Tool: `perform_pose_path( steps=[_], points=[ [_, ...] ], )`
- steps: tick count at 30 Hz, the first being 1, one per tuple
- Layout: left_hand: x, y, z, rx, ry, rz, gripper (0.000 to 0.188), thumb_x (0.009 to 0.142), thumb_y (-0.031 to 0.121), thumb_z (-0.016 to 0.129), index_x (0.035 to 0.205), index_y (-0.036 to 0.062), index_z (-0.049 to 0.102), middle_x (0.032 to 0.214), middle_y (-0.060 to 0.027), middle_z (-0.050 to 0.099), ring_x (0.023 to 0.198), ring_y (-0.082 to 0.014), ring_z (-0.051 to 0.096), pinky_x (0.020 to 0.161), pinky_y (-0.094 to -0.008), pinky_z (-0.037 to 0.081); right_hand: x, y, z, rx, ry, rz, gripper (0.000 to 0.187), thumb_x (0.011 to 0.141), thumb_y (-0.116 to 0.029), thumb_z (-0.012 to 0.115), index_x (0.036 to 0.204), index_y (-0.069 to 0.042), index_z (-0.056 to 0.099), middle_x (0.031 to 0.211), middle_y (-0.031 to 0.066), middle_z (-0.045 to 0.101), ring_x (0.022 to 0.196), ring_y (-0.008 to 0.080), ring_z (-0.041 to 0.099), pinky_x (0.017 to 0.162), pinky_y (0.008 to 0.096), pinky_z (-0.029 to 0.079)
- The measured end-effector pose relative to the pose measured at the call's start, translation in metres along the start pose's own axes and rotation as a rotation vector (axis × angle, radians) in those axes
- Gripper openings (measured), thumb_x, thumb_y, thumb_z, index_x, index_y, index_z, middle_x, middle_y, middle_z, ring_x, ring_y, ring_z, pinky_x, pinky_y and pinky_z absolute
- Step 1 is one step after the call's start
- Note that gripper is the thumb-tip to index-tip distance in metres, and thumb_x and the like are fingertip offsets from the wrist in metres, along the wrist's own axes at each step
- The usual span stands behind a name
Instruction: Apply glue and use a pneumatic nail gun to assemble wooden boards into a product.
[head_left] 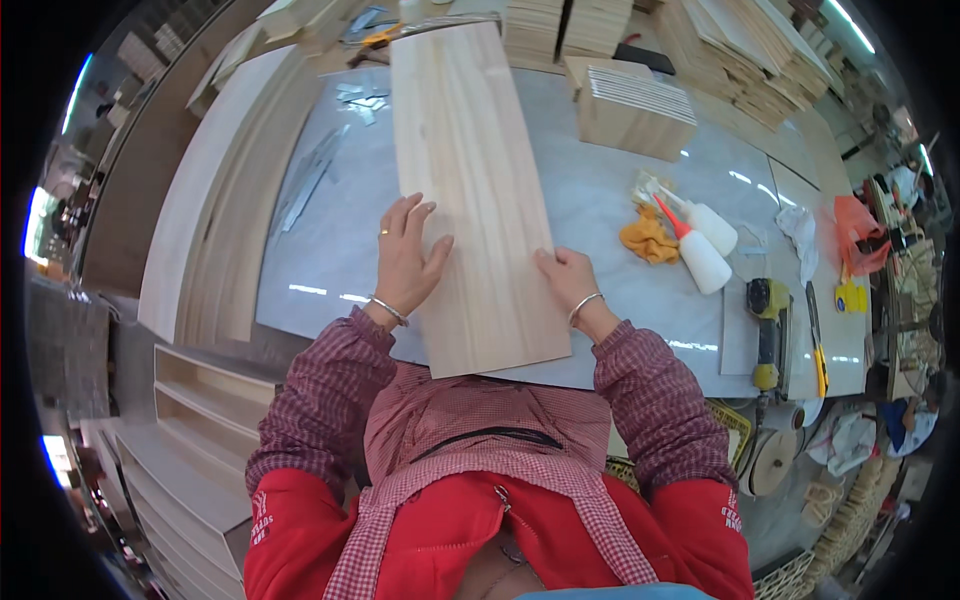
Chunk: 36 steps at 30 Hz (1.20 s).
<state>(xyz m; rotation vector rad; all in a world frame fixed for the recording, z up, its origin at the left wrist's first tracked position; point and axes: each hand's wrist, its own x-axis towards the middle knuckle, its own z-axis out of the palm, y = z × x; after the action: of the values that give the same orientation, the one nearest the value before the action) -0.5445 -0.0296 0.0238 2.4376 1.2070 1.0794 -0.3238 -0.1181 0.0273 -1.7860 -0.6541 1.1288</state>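
A long, pale wooden board lies lengthwise in front of me, its near end at the table's front edge. My left hand is at the board's left edge, fingers apart, fingertips over the wood and not wrapped round it. At the right edge, my right hand has its thumb against the board and its fingers bent around the side; the fingertips are partly hidden. Right of the board are two white glue bottles, one with a red nozzle, and a crumpled orange cloth.
Tall pale boards stand at the left. Thin strips lie on the grey tabletop. A stack of wooden pieces sits at the back right. A yellow-black power tool and a utility knife lie at the right.
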Motion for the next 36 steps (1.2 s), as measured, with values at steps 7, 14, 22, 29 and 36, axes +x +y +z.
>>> perform_pose_path(
  steps=[7,14,22,29,36],
  points=[
    [0.078,0.057,0.047,-0.348,-0.115,0.064,0.049,0.082,0.018,0.060,0.125,0.0007,0.045,0.126,-0.0154,0.046,0.114,-0.0289,0.047,0.097,-0.0355,0.039,0.059,-0.044,-0.099,-0.389,0.231,-0.380,0.025,0.079,-0.013,0.060,0.100,-0.001,0.064,0.076,0.0054,0.065,0.062,0.0132,0.059,0.054,0.0231,0.049],
    [0.154,0.078,0.163,-0.574,-0.233,-0.298,0.058,0.077,0.026,0.061,0.124,-0.0041,0.044,0.128,-0.0215,0.045,0.114,-0.0339,0.048,0.095,-0.0358,0.040,0.179,-0.069,-0.194,-0.440,0.720,-0.460,0.041,0.072,-0.024,0.063,0.106,-0.002,0.062,0.101,0.0142,0.065,0.091,0.0290,0.061,0.079,0.0342,0.048],
    [0.181,0.102,0.193,-0.590,-0.311,-0.410,0.057,0.076,0.018,0.060,0.125,-0.0046,0.043,0.123,-0.0209,0.051,0.113,-0.0297,0.050,0.094,-0.0348,0.041,0.231,-0.056,-0.209,-0.553,0.487,-0.451,0.048,0.067,-0.021,0.066,0.109,0.002,0.059,0.107,0.0166,0.063,0.097,0.0279,0.060,0.083,0.0340,0.047],
    [0.174,0.105,0.165,-0.721,-0.160,-0.397,0.053,0.077,0.019,0.061,0.123,-0.0032,0.046,0.122,-0.0186,0.051,0.111,-0.0274,0.050,0.094,-0.0332,0.040,0.195,-0.069,-0.210,-0.292,0.598,-0.496,0.032,0.069,-0.019,0.072,0.091,0.000,0.061,0.077,0.0088,0.063,0.067,0.0179,0.058,0.064,0.0268,0.047],
    [0.101,0.063,0.067,-0.683,-0.113,-0.196,0.050,0.080,0.023,0.060,0.122,0.0011,0.047,0.126,-0.0139,0.048,0.107,-0.0296,0.052,0.094,-0.0347,0.040,0.074,-0.074,-0.212,-0.196,0.248,-0.430,0.014,0.082,-0.007,0.061,0.094,0.001,0.058,0.071,0.0034,0.056,0.056,0.0099,0.045,0.048,0.0215,0.040]
  ],
)
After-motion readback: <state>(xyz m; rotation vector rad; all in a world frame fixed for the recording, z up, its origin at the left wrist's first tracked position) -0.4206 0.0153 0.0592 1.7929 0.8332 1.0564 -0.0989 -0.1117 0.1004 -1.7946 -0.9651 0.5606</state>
